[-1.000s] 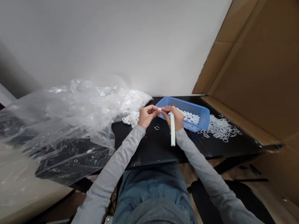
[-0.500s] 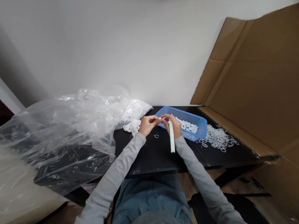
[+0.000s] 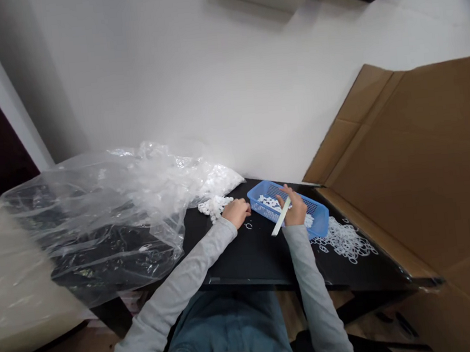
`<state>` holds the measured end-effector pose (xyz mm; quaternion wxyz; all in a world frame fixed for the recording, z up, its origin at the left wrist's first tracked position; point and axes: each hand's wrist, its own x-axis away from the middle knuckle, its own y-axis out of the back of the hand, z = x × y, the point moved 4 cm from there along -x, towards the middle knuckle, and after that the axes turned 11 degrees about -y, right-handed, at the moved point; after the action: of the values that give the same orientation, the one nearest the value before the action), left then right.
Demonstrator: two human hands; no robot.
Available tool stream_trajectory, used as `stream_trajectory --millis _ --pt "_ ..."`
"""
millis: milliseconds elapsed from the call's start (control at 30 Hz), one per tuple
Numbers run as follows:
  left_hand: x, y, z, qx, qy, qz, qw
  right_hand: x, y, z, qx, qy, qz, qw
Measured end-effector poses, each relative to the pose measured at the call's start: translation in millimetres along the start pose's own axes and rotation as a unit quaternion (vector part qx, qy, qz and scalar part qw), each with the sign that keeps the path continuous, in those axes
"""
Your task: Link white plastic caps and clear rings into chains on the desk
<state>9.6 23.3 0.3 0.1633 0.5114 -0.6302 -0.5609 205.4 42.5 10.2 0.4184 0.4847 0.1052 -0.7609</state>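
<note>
Blue basket (image 3: 322, 225): centre-right, below your right hand (image 3: 296, 212), fingers curled round pale strip (image 3: 281, 219).
White pieces (image 3: 213, 206): centre, by your left hand (image 3: 236, 213), fingers bunched, can't tell if pinching.

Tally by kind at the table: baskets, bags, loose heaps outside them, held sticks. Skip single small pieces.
Blue plastic mesh basket: 1
Clear plastic bag: 1
Loose heaps: 2 (small white pieces, thin white rings)
Pale flat stick, in right hand: 1
Total: 5

Workroom with parts-strewn black table (image 3: 252, 258)
</note>
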Motion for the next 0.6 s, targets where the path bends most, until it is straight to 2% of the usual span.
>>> stream_trajectory --millis 33,100,200,267,433,600 --pt "1 4.0 6 -0.014 0.021 -0.018 1.000 6 -7 4 -0.008 0.009 0.038 0.999" --pt "5 11.8 21 -0.046 0.067 -0.052 0.995 24 -26 15 -0.026 0.018 0.157 0.987" --pt "9 16.9 40 -0.063 0.111 -0.069 0.989 56 -52 29 -0.024 0.022 0.347 0.937" --pt "10 16.2 51 -0.054 0.119 -0.067 0.989 69 -61 32 -0.028 0.017 0.412 0.911" --pt "7 18.3 74 0.002 0.122 -0.111 0.986 71 -58 29 -0.060 0.009 0.426 0.903" --pt "5 32.6 86 0.098 0.118 -0.198 0.968 69 -37 36 -0.093 0.008 0.425 0.900"
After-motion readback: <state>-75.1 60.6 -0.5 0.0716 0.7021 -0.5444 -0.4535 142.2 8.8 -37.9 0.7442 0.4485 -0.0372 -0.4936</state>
